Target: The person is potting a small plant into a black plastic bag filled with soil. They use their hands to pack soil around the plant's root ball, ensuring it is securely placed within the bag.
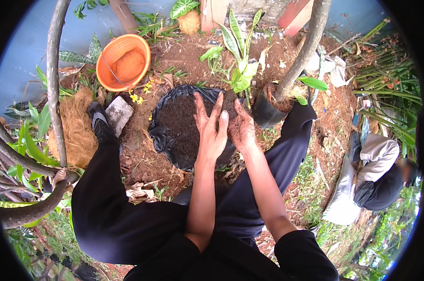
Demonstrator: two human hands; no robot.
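Note:
Dark loose soil fills a black plastic bag with its rim rolled down, standing on the ground between my legs. Over the bag's right side is my left hand, its fingers stretched out and spread, holding nothing. Close beside it, at the right rim, my right hand turns its palm toward the left one. Its fingers are extended and smeared with soil, and I see nothing gripped in them. Whether either hand touches the soil is hard to make out.
An orange bucket stands at the far left, near a grey stone block and a heap of brown fibre. Right of the bag are a black pot and a snake plant. Curved branches flank me; another person sits far right.

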